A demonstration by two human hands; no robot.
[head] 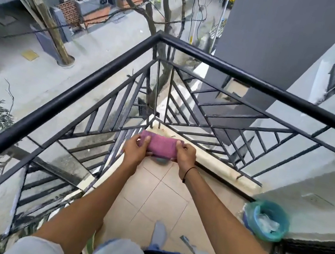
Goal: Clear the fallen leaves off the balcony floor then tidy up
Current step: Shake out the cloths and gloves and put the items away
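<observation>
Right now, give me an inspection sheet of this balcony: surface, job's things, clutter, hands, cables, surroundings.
Surface: beige tiled floor; no leaves visible on the part in view.
Job's things: pink cloth, folded, held above the floor corner; bin with green liner at the wall.
Clutter: nothing seen.
Hands: left hand and right hand each grip one end of the cloth.
Cables: overhead wires across the street.
Surroundings: black railing, street and trees below.

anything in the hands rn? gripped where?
Yes: a folded pink cloth, held by both hands. Left hand pinches its left end, right hand its right end, thumbs on top.
</observation>
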